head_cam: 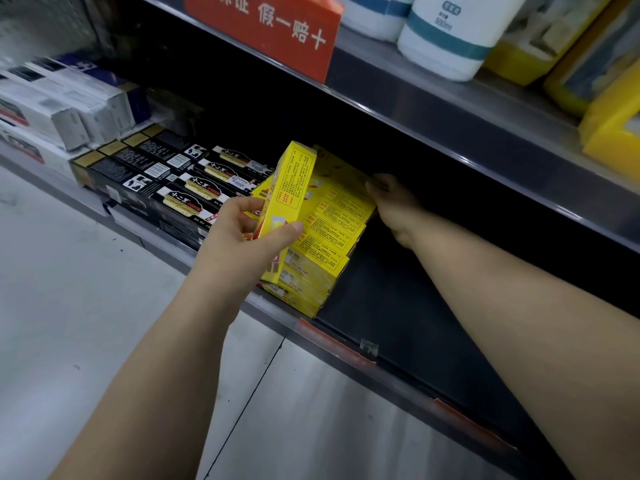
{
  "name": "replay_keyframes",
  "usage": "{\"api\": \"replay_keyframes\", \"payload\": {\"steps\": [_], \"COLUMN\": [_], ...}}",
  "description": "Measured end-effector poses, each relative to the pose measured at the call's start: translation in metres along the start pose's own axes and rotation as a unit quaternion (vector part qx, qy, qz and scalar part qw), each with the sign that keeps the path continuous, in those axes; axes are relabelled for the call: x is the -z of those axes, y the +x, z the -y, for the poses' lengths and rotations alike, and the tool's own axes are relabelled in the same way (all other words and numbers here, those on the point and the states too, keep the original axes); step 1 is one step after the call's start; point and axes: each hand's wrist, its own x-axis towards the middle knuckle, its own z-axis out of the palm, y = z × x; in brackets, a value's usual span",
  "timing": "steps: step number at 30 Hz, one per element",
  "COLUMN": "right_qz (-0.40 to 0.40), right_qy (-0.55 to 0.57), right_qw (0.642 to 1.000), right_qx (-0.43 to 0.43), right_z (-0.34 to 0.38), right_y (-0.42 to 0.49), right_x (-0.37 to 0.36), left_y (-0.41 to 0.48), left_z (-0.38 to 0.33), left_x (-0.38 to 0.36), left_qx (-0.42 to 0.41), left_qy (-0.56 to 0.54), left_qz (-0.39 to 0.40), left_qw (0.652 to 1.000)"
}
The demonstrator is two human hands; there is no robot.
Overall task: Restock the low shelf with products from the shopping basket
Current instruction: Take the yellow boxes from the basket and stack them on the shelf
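Below, dark shelf [398,306], pale floor [69,289]; left hand [249,233] grips yellow box [294,181]; right hand [394,206] on stack [332,230], grip unclear.

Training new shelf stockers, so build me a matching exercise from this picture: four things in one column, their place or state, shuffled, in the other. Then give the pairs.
Column one
1. left hand
2. right hand
3. black boxes
4. white bottles

Column two
A. standing on the upper shelf
B. grips a single yellow box, tilted up over the stack
C. lying in rows on the low shelf, left of the yellow ones
D. touches the far side of the stacked yellow boxes

Pairs: 1-B, 2-D, 3-C, 4-A
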Motion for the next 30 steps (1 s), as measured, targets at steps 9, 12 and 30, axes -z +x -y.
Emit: {"api": "replay_keyframes", "payload": {"steps": [9,12,30], "right_qz": [-0.070,0.094,-0.005], "right_qy": [-0.033,-0.119,-0.399], "right_qw": [0.991,0.939,0.891], "right_qx": [0.113,0.310,0.216], "right_z": [0.032,0.056,0.040], "right_y": [-0.041,-0.087,-0.134], "right_x": [0.001,0.007,-0.029], "left_y": [-0.009,-0.012,-0.016], "left_z": [-0.007,-0.015,0.021], "left_x": [0.007,0.020,0.001], "left_qx": [0.007,-0.014,0.007], "left_qy": [0.027,0.090,0.064], "left_qz": [0.011,0.056,-0.028], "left_qw": [1.000,0.994,0.998]}}
